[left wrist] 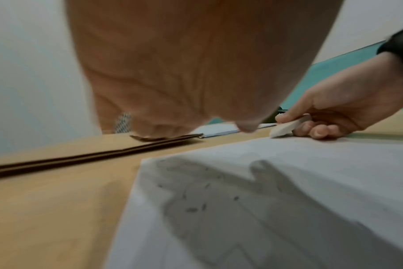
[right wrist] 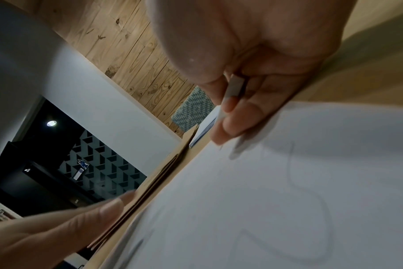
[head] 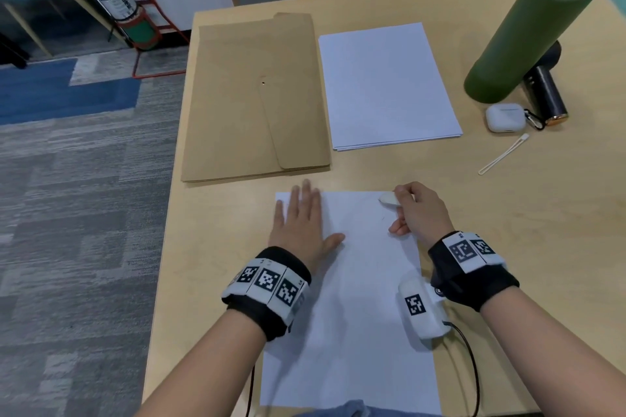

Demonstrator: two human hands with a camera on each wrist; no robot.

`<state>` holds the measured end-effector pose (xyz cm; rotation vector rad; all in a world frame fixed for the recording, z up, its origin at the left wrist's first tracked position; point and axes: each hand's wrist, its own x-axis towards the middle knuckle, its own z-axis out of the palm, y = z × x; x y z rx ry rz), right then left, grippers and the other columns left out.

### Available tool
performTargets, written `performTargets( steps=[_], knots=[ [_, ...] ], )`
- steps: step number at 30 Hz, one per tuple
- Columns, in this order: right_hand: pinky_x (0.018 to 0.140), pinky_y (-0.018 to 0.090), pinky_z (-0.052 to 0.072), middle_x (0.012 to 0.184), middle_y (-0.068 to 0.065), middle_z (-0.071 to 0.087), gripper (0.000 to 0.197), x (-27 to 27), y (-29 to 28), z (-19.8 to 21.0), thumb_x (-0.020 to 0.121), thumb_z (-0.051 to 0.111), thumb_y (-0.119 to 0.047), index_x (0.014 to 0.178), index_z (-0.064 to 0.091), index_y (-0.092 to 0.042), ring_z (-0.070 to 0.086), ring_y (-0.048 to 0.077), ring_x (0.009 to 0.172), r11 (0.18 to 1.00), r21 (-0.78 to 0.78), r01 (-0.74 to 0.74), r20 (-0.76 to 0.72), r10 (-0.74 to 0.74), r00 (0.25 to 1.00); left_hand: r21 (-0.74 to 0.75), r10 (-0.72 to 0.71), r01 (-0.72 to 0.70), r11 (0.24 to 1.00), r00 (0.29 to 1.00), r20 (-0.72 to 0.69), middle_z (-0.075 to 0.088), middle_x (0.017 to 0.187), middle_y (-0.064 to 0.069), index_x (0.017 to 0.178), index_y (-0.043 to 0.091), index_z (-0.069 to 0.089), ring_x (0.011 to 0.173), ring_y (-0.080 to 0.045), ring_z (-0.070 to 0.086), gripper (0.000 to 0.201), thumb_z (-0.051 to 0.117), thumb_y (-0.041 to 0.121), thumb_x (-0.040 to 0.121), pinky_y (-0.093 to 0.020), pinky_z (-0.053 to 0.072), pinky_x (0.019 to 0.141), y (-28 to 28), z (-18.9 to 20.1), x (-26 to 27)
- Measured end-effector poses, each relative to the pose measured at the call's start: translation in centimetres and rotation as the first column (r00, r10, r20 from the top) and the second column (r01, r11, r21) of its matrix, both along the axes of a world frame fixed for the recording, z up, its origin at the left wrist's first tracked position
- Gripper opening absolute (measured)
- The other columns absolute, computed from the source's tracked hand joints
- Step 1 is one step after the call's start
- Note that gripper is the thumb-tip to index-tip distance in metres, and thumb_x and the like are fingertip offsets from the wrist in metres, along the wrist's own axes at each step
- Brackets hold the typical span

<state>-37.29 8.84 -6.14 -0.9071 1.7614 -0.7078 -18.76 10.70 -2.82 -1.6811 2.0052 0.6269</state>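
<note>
Erasing looks to be the step in hand: the left hand [head: 298, 220] lies spread flat, pinning the sheet of paper [head: 355, 315], while the right hand [head: 420, 210] pinches an eraser [head: 389, 199] at the sheet's far edge, and the next move calls for rubbing over the faint pencil lines [right wrist: 311, 191] nearer its wrist.

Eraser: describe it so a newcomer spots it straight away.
On the wooden table, find the single white sheet nearest the person, not the paper stack further back. Near its far right corner the right hand pinches the eraser: a small white wedge, the only thing held.
</note>
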Motion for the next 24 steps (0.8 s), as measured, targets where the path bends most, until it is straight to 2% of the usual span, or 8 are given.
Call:
performTargets(
  steps=[3,5,8,11,14,17,20,24],
  knots=[
    [0.059,0.038,0.05,0.047,0.004,0.054,0.02,-0.1,0.0,-0.3,0.095,0.042,-0.026,0.079,0.051,-0.019,0.059,0.031,0.049,1.0,-0.011,0.001,-0.015,-0.001,1.0,-0.016,-0.243,0.244,0.97,0.952,-0.188,-0.028,0.154,0.0,0.149,0.017,-0.014,0.143,-0.023,-0.021,0.076,0.028,0.052,0.097,-0.04,-0.011,0.115,0.4,-0.6,-1.8],
    [0.062,0.04,0.051,0.038,-0.001,0.053,0.021,-0.1,0.0,-0.4,0.095,0.042,-0.027,0.075,0.05,-0.022,0.06,0.032,0.05,1.0,-0.012,-0.002,-0.014,0.001,1.0,0.024,-0.312,0.323,0.946,0.929,-0.201,-0.031,0.151,0.004,0.149,0.02,-0.016,0.144,-0.021,-0.019,0.075,0.025,0.055,0.097,-0.041,-0.011,0.115,1.1,-1.3,-2.5],
    [0.059,0.038,0.051,0.031,-0.003,0.052,0.021,-0.2,0.0,-0.4,0.095,0.041,-0.026,0.077,0.05,-0.021,0.06,0.032,0.05,1.0,-0.001,-0.004,0.015,0.005,1.0,0.077,-0.059,0.055,0.996,0.997,0.044,-0.031,0.15,-0.008,0.145,0.007,-0.022,0.144,-0.026,-0.017,0.084,0.018,0.061,0.095,-0.044,-0.01,0.115,1.2,-1.3,-2.2],
    [0.052,0.032,0.049,0.031,-0.004,0.051,0.022,-0.2,0.1,-0.1,0.096,0.04,-0.024,0.077,0.05,-0.021,0.059,0.032,0.05,1.0,-0.002,0.003,0.029,-0.003,1.0,0.066,0.197,-0.216,0.974,0.955,0.224,-0.022,0.152,-0.024,0.143,-0.006,-0.019,0.144,-0.034,-0.013,0.097,0.016,0.068,0.091,-0.045,-0.007,0.115,0.6,-0.2,-1.3],
    [0.054,0.034,0.049,0.033,-0.003,0.051,0.019,-0.2,0.2,0.1,0.095,0.043,-0.026,0.082,0.053,-0.017,0.06,0.032,0.051,1.0,-0.01,-0.013,0.008,0.013,1.0,0.054,0.087,-0.089,0.995,0.996,0.026,-0.029,0.153,-0.012,0.144,0.005,-0.024,0.143,-0.029,-0.021,0.102,0.035,0.067,0.089,-0.048,-0.009,0.114,0.4,-0.7,-0.7],
    [0.056,0.033,0.048,0.045,0.0,0.056,0.018,-0.2,0.2,0.5,0.091,0.051,-0.028,0.093,0.056,-0.011,0.06,0.03,0.05,0.998,-0.004,-0.056,-0.027,0.056,0.998,0.065,-0.01,0.023,0.998,0.982,-0.19,-0.031,0.153,0.002,0.147,0.02,-0.023,0.143,-0.025,-0.023,0.11,0.056,0.062,0.082,-0.046,-0.009,0.115,0.8,-1.9,-0.9],
    [0.054,0.03,0.047,0.068,0.002,0.058,0.01,0.5,0.7,1.6,0.086,0.054,-0.026,0.089,0.057,-0.016,0.057,0.025,0.046,0.98,-0.014,-0.2,-0.129,0.197,0.972,0.037,0.0,0.008,0.999,0.977,-0.212,-0.032,0.152,0.006,0.146,0.024,-0.024,0.143,-0.022,-0.024,0.118,0.062,0.062,0.076,-0.044,-0.01,0.114,0.9,-2.7,-0.8],
    [0.051,0.027,0.046,0.068,-0.002,0.055,0.007,2.7,1.6,2.2,0.087,0.055,-0.023,0.088,0.06,-0.018,0.053,0.019,0.041,0.874,0.048,-0.484,-0.152,0.485,0.861,0.03,0.023,-0.017,0.999,0.979,-0.203,-0.033,0.151,0.007,0.145,0.02,-0.027,0.142,-0.018,-0.025,0.123,0.063,0.065,0.073,-0.041,-0.012,0.114,0.9,-2.9,-0.6]
  ],
)
